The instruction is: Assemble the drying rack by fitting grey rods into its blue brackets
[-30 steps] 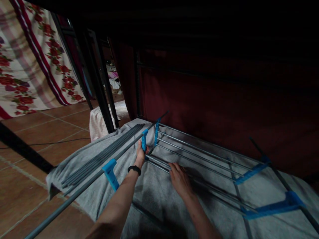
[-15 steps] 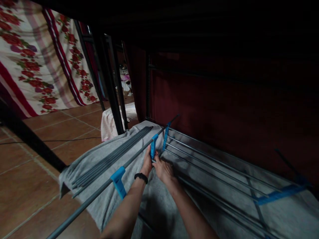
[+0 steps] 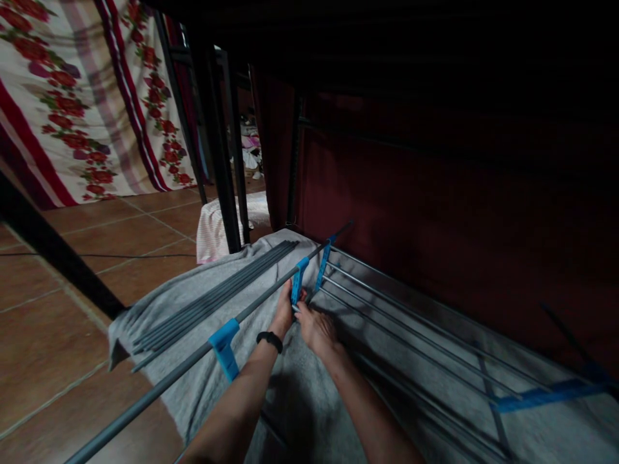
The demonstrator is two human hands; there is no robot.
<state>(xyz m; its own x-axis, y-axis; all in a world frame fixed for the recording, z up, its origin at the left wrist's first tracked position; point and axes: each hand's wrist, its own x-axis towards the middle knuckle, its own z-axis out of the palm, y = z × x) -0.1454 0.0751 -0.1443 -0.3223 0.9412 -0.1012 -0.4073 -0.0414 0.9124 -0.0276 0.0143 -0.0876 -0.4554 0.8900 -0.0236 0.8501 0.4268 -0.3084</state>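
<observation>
My left hand (image 3: 282, 314), with a black band on its wrist, is closed around the lower part of a blue plastic bracket (image 3: 298, 278). That bracket sits on a long grey tube (image 3: 264, 298) slanting from lower left to the far corner. My right hand (image 3: 317, 330) is closed at the bracket's lower end, where a bit of light-grey tube (image 3: 294, 309) shows between the hands; its fingers are partly hidden. Nearer me, another blue bracket (image 3: 224, 345) hangs from the long tube. Right of my hands lies a rack section of parallel tubes (image 3: 411, 316) with blue end pieces (image 3: 546, 394).
Several loose grey tubes (image 3: 217, 293) lie bundled on the grey blanket (image 3: 159, 316). Black frame posts (image 3: 220, 148) stand at the left, and a dark frame spans overhead. A dark red cloth (image 3: 411, 193) hangs behind. Tiled floor (image 3: 48, 348) extends left, below a floral curtain (image 3: 91, 96).
The view has shifted slightly. Both hands stay at the same blue bracket, with only a slight change in the fingers. The tubes keep their arrangement.
</observation>
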